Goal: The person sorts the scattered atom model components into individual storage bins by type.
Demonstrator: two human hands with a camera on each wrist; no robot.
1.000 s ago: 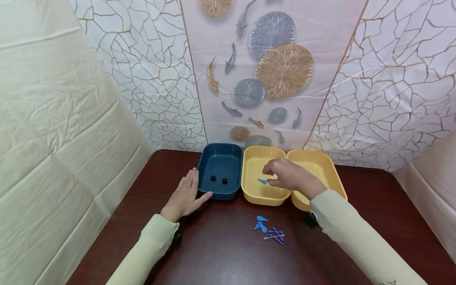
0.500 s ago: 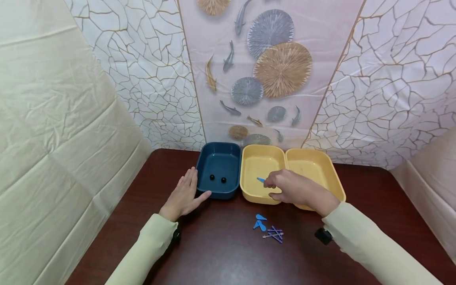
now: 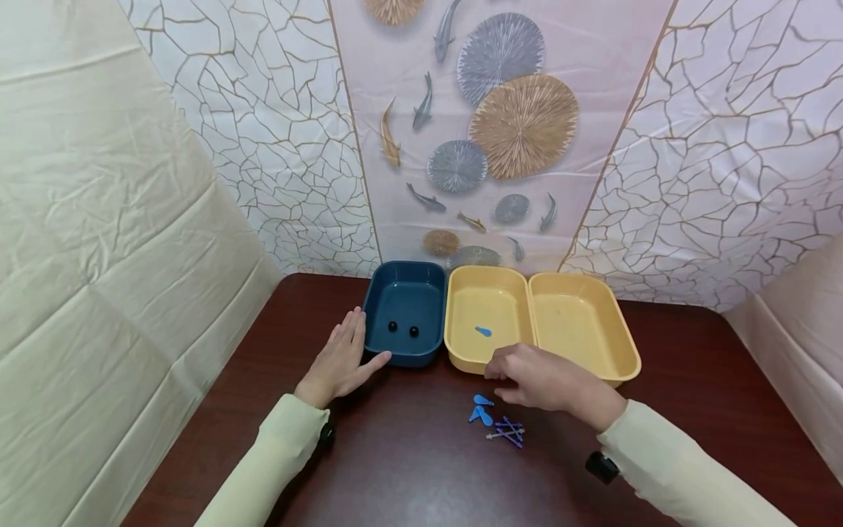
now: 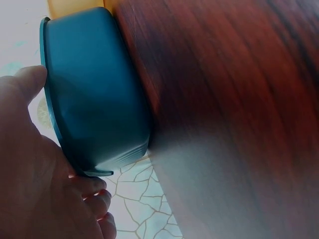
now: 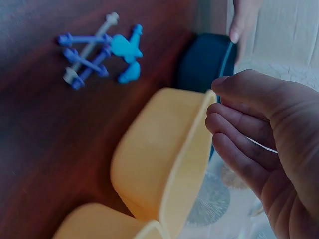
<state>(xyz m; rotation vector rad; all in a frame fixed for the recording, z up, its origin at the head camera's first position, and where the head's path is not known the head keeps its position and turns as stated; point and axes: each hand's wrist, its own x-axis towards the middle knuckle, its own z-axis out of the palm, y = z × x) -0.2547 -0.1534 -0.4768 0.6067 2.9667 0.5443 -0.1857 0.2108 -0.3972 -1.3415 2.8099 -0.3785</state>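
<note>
Dark wood tabletop (image 3: pixel 408 468) carrying three trays in a row: blue tray (image 3: pixel 405 313) at left holding two black beads (image 3: pixel 402 329), two yellow trays (image 3: pixel 540 322) beside it, one blue piece (image 3: pixel 483 331) inside the nearer. Left hand (image 3: pixel 339 360) flat, fingers straight, thumb touching the blue tray. Right hand (image 3: pixel 543 377) loosely curled, empty, hovering just above small blue pieces (image 3: pixel 482 411) and purple pins (image 3: pixel 508 432).

right hand (image 3: pixel 543 380) out of yellow tray (image 3: pixel 461 351) (empty)

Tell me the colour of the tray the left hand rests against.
Dark teal-blue tray, beside the left hand; the head view shows it best.
</note>
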